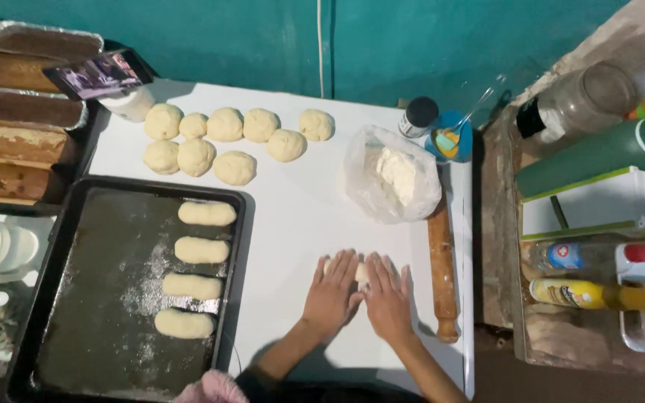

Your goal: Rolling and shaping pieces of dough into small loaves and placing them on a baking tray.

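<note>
Both palms lie flat and spread on the white bench (pixel 293 224), the left hand (pixel 331 292) and right hand (pixel 387 297) side by side, pressing down on a small pale piece of dough (pixel 360 273) that shows only between them. Beside the right hand lies a wooden rolling pin (pixel 443 270). To the left, a dark metal baking tray (pixel 106 298) carries four shaped dough logs (pixel 201 250) in a column. Farther off sit round dough balls (pixel 225 125) and a clear plastic bag of dough (pixel 391 176).
</note>
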